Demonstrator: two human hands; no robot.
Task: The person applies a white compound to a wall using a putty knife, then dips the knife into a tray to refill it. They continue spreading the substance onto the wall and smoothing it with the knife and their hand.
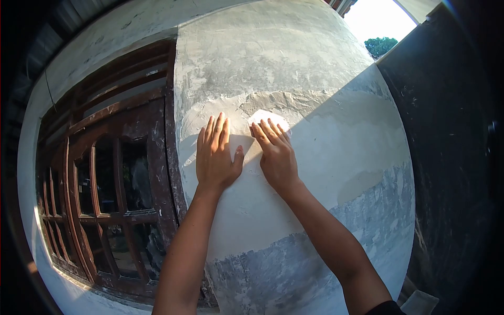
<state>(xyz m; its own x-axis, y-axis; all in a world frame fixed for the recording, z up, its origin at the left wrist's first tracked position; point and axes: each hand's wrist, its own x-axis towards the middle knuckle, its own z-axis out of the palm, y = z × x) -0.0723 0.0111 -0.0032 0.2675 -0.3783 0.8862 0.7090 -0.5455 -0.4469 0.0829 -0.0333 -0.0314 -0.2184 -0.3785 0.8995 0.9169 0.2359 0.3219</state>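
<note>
My left hand [216, 160] lies against the plastered wall [336, 142], fingers stretched upward and thumb apart, with nothing in it. To its right, my right hand [275, 155] holds a white flat piece [269, 116] against the wall, its fingers over the lower part. The piece is bright in the sunlight and I cannot make out its exact kind. Rough, ridged plaster [286, 101] runs just above it. Around both hands the plaster is smoother and pale, and below them a greyer, patchy band [294, 262] shows.
A brown wooden window frame [116, 215] with glass panes stands close on the left. A dark panel [446, 121] rises at the right. Near the bottom right is a pale block-like object [419, 303]. A shadow edge crosses the wall diagonally.
</note>
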